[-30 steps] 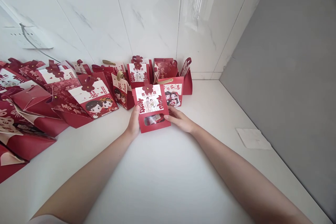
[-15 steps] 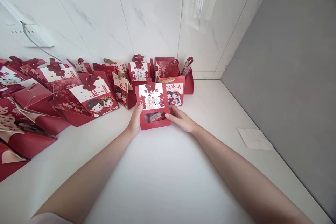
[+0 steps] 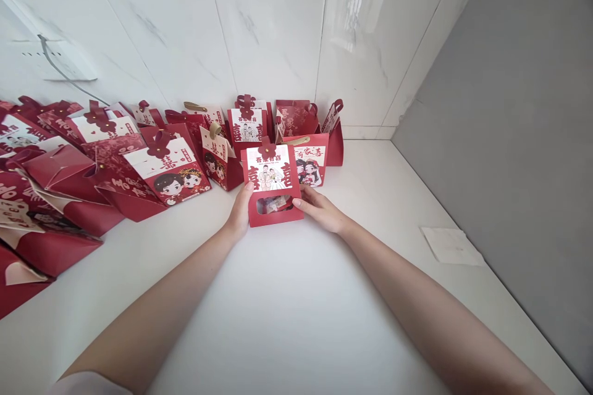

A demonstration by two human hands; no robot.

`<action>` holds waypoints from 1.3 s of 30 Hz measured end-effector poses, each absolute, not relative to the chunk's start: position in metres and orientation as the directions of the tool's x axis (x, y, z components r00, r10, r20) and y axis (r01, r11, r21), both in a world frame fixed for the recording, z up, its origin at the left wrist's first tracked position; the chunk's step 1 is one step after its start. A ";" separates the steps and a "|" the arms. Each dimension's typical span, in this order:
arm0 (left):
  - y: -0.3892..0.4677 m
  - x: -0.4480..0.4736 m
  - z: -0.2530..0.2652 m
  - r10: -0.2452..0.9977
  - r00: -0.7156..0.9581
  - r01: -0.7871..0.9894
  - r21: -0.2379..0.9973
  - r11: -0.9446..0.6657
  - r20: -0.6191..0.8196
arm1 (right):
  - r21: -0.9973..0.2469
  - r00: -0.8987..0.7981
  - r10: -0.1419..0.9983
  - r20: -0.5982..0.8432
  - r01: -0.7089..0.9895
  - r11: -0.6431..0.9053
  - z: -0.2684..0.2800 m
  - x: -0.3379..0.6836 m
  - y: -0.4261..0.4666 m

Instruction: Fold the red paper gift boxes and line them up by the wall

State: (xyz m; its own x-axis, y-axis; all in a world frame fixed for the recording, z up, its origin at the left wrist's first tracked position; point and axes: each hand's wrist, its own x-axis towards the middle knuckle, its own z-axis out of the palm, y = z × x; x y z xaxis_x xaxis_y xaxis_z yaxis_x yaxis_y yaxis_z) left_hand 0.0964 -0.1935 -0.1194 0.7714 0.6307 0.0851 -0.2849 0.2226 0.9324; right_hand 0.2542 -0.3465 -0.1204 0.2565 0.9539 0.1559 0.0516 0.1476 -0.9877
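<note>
Between my two hands stands a red wedding favor box [image 3: 273,217] with a white printed panel, a dark red flower clasp on top and an oval window showing small wrapped items inside. My left hand [image 3: 241,213] grips its left side, thumb on the front edge. My right hand [image 3: 321,208] holds the right side, thumb near the window and the other fingers partly hidden behind. Right behind it is another red favor box [image 3: 311,163] with a cartoon couple, partly covered. A smaller favor box [image 3: 220,160] with a beige loop stands just left of my left hand.
Several more red favor boxes [image 3: 169,166] crowd the left of the white tabletop [image 3: 287,315] and line the tiled wall [image 3: 273,24]. A white tissue [image 3: 451,245] lies by the right edge. A cable [image 3: 69,77] runs down from the wall socket [image 3: 58,60].
Almost nothing differs. The whole view has shifted slightly, and both hands keep the same hold on the favor box.
</note>
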 end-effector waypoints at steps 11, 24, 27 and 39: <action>-0.192 0.096 -0.119 0.630 0.772 -0.281 0.935 0.217 0.085 | -0.989 0.262 0.954 0.144 0.063 0.132 -0.121 0.254 -0.346; -0.205 0.089 -0.105 0.580 0.797 -0.165 0.985 -0.055 0.166 | -0.986 0.307 0.937 0.168 0.036 0.166 -0.123 0.256 -0.344; -0.206 0.090 -0.102 0.566 0.803 -0.175 0.982 -0.070 0.183 | -0.985 0.313 0.934 0.171 0.051 0.163 -0.123 0.255 -0.344; -0.195 0.090 -0.113 0.578 0.793 -0.203 0.978 -0.046 0.192 | -0.986 0.313 0.935 0.165 0.061 0.153 -0.122 0.255 -0.345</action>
